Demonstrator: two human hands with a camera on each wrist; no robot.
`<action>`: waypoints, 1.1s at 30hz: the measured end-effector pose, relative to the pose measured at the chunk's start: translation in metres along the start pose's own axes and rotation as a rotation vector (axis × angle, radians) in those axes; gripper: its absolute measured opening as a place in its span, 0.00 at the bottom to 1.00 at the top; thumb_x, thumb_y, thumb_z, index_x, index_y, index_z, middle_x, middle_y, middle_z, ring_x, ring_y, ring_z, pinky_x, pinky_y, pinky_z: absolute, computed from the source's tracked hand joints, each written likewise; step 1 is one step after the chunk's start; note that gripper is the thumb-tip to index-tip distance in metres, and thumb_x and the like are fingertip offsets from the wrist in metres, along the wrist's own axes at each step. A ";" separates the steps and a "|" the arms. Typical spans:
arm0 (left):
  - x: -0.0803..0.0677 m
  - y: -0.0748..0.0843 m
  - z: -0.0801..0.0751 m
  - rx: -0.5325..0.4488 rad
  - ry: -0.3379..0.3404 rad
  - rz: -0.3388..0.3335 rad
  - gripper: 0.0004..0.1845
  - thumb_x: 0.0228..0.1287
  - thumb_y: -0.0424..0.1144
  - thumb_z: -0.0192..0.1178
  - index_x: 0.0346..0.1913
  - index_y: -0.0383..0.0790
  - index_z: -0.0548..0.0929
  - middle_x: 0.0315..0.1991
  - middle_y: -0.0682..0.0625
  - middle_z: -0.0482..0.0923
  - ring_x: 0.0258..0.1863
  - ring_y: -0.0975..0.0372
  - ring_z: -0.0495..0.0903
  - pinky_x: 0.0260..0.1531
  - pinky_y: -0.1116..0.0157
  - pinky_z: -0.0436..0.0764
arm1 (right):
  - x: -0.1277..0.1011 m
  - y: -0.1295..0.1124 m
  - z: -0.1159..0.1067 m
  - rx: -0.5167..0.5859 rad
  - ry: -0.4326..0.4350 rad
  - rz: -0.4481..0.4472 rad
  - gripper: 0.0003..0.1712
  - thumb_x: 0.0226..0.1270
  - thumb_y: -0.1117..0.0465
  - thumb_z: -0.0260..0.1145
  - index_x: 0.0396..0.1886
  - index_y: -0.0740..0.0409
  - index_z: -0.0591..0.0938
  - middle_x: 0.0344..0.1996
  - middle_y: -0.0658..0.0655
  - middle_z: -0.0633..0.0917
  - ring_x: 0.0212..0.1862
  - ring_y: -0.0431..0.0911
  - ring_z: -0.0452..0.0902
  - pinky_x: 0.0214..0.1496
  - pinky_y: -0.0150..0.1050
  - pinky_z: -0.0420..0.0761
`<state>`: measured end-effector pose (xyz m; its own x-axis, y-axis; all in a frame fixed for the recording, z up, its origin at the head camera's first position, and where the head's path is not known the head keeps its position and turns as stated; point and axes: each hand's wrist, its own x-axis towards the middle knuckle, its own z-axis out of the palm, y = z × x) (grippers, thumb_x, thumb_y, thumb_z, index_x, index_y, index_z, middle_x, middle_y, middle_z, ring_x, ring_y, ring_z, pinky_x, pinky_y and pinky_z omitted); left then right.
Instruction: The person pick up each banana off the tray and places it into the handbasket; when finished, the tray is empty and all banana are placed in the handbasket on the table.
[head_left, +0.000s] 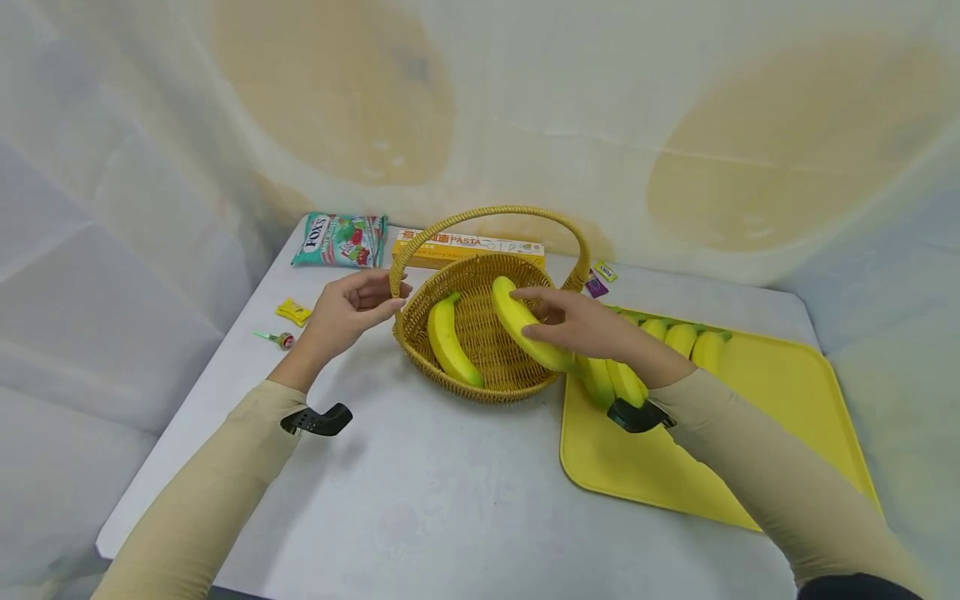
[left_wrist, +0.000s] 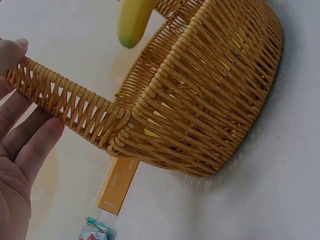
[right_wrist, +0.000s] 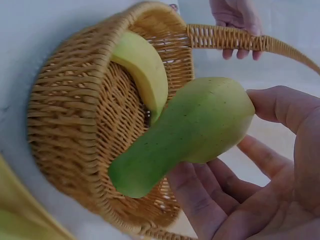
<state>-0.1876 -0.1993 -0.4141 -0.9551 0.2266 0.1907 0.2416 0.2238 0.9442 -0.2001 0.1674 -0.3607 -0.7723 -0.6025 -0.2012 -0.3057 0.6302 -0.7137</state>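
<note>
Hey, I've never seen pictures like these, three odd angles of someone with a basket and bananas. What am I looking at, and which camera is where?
No machine here: a person wears three cameras. The wide picture comes from the head, looking down at a grey table. The other two come from the wrists.

The left hand grips the handle of a wicker basket; the left wrist view shows that basket from outside. The right hand holds a banana over the basket, seen close up in the right wrist view. Another banana already lies inside.

More bananas sit on a yellow tray. Behind the basket lie a candy bag and a pasta box, with small sweets at the left.
</note>
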 end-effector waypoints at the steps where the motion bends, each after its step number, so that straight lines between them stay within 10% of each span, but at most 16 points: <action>1: 0.000 0.000 0.000 0.002 0.000 -0.002 0.22 0.68 0.41 0.68 0.60 0.32 0.80 0.52 0.44 0.86 0.50 0.60 0.86 0.51 0.69 0.84 | 0.006 0.000 0.000 0.019 -0.015 0.016 0.33 0.74 0.49 0.66 0.76 0.40 0.69 0.60 0.57 0.80 0.54 0.50 0.80 0.52 0.50 0.82; 19: -0.002 -0.001 -0.001 -0.002 0.000 -0.015 0.20 0.68 0.42 0.69 0.59 0.38 0.82 0.53 0.44 0.86 0.51 0.59 0.85 0.52 0.68 0.84 | 0.082 0.002 0.029 -0.038 -0.192 0.162 0.35 0.74 0.49 0.64 0.78 0.42 0.67 0.68 0.58 0.76 0.62 0.50 0.75 0.64 0.48 0.75; 26: -0.003 -0.001 -0.002 -0.002 0.006 -0.024 0.21 0.68 0.42 0.69 0.59 0.37 0.82 0.52 0.45 0.86 0.51 0.59 0.85 0.51 0.69 0.84 | 0.095 -0.004 0.042 -0.016 -0.260 0.156 0.41 0.74 0.54 0.65 0.81 0.48 0.60 0.59 0.61 0.76 0.38 0.48 0.78 0.48 0.47 0.84; 33: -0.003 0.000 -0.001 -0.011 0.008 -0.026 0.21 0.68 0.41 0.69 0.60 0.37 0.82 0.52 0.44 0.86 0.50 0.59 0.86 0.51 0.68 0.84 | 0.102 -0.011 0.052 -0.064 -0.312 0.173 0.50 0.70 0.60 0.70 0.83 0.51 0.52 0.49 0.61 0.82 0.40 0.47 0.81 0.48 0.46 0.86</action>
<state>-0.1854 -0.2013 -0.4143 -0.9624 0.2133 0.1684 0.2152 0.2195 0.9516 -0.2464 0.0736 -0.4084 -0.6120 -0.5981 -0.5174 -0.2267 0.7595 -0.6097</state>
